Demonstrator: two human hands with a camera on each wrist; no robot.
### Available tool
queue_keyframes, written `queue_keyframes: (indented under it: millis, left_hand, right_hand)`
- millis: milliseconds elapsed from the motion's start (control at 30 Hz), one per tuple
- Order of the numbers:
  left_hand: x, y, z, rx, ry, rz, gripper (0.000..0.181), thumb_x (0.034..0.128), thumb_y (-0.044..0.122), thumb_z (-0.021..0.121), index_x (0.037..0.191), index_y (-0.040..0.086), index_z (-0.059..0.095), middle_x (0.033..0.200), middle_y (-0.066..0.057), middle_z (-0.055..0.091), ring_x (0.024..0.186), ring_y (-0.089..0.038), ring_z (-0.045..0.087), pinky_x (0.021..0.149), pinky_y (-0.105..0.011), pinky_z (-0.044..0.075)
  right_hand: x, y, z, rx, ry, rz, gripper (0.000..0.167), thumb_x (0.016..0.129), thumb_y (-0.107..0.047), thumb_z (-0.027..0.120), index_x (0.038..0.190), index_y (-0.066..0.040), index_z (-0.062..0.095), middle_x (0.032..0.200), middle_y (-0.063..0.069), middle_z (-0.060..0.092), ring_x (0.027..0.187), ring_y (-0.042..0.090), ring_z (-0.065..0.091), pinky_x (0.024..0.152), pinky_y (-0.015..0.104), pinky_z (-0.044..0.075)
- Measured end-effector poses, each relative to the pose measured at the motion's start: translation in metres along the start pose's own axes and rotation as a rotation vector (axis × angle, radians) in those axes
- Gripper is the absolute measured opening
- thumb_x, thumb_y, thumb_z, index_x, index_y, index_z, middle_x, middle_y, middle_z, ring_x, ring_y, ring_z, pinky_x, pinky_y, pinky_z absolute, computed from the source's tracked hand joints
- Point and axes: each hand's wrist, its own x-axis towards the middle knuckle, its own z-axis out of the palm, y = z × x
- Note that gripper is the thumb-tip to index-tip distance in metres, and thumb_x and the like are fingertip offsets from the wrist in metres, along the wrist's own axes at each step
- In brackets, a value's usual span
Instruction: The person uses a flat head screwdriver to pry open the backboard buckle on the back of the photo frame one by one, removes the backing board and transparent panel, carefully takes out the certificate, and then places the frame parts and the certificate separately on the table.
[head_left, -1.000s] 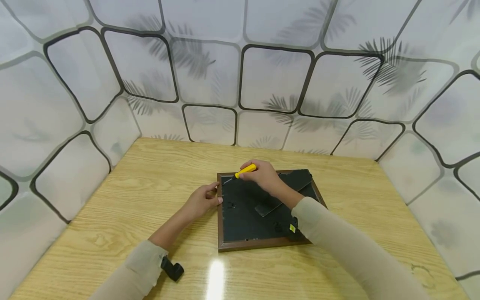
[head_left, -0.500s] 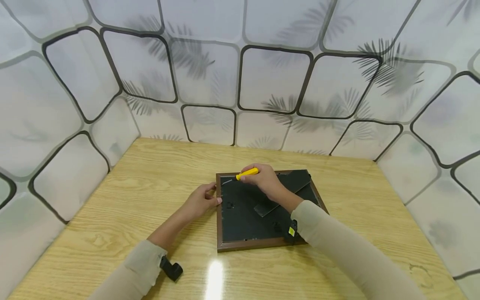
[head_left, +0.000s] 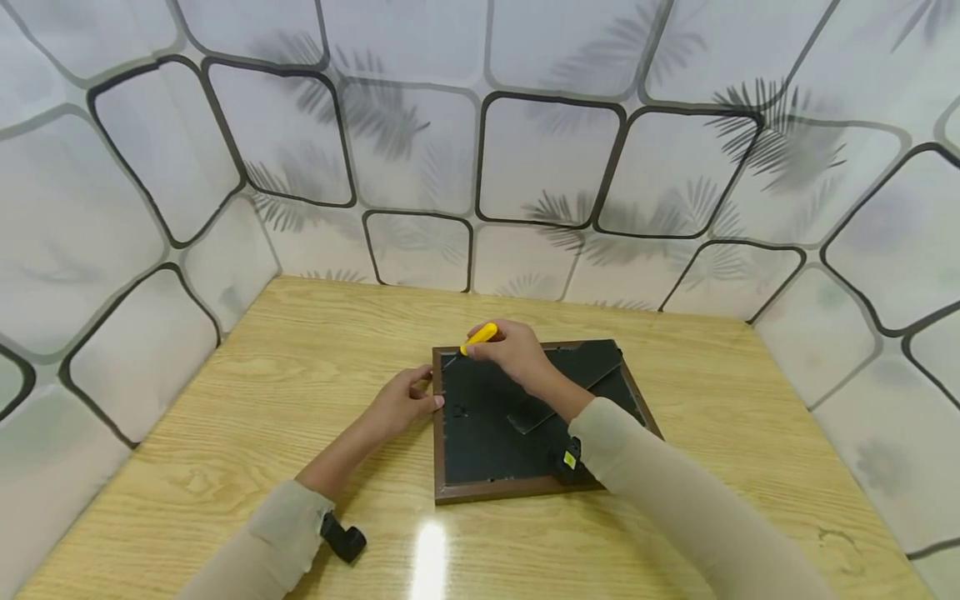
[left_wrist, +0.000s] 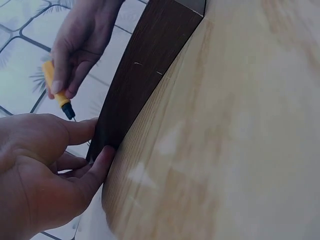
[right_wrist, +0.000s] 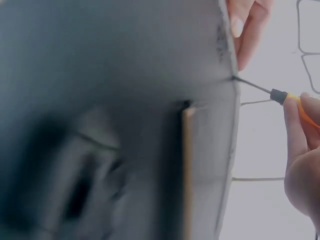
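A brown picture frame (head_left: 474, 490) lies face down, its black backing board (head_left: 487, 450) upward. My left hand (head_left: 397, 404) holds the frame's left edge near the far corner, thumb on the rim; in the left wrist view the left hand's fingers (left_wrist: 102, 162) meet the frame's side (left_wrist: 145, 65). In my right hand (head_left: 517, 354) is a small screwdriver (head_left: 482, 334) with a yellow handle, black collar and thin shaft. It tilts down and left, its tip at the far left inner edge of the backing. The right wrist view shows the screwdriver (right_wrist: 280, 96) touching that edge.
A black easel stand (head_left: 596, 367) lies flat across the backing. The frame rests on a light wood table (head_left: 337, 333) with patterned sheets (head_left: 420, 142) behind and at the sides. Small cameras are strapped on both wrists.
The right hand shifts slightly right, then back left, and the screwdriver handle now stands steeper. Its tip stays by the same corner. The left hand and the frame hold still.
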Motion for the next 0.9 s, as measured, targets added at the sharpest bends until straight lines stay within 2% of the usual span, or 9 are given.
queue_keyframes:
  millis: [400, 600, 900]
  left_hand:
    - [0.001, -0.004, 0.000, 0.005, 0.007, 0.008, 0.066, 0.1005, 0.017, 0.063, 0.157, 0.003, 0.032, 0.152, -0.022, 0.042, 0.117, -0.032, 0.059, 0.089, -0.040, 0.055]
    - [0.002, -0.004, 0.000, 0.002, 0.005, 0.006, 0.066, 0.1005, 0.016, 0.063, 0.157, 0.003, 0.032, 0.152, -0.022, 0.042, 0.116, -0.032, 0.059, 0.087, -0.039, 0.055]
    - [0.002, -0.004, 0.000, -0.006, -0.001, 0.005, 0.066, 0.1010, 0.016, 0.063, 0.158, 0.003, 0.031, 0.153, -0.022, 0.041, 0.117, -0.033, 0.059, 0.089, -0.040, 0.055]
  right_hand:
    - [0.006, -0.016, 0.011, -0.052, -0.014, -0.060, 0.025, 0.091, -0.024, 0.076, 0.113, -0.012, 0.073, 0.103, 0.005, 0.074, 0.091, 0.017, 0.070, 0.083, 0.036, 0.058]
    - [0.012, -0.020, 0.016, -0.047, -0.033, -0.088, 0.027, 0.093, -0.021, 0.074, 0.116, -0.007, 0.071, 0.107, 0.009, 0.073, 0.095, 0.018, 0.072, 0.085, 0.036, 0.060]
    - [0.016, -0.027, 0.028, -0.091, -0.007, -0.134, 0.029, 0.092, -0.021, 0.075, 0.115, -0.004, 0.072, 0.106, 0.009, 0.075, 0.091, 0.017, 0.074, 0.080, 0.033, 0.061]
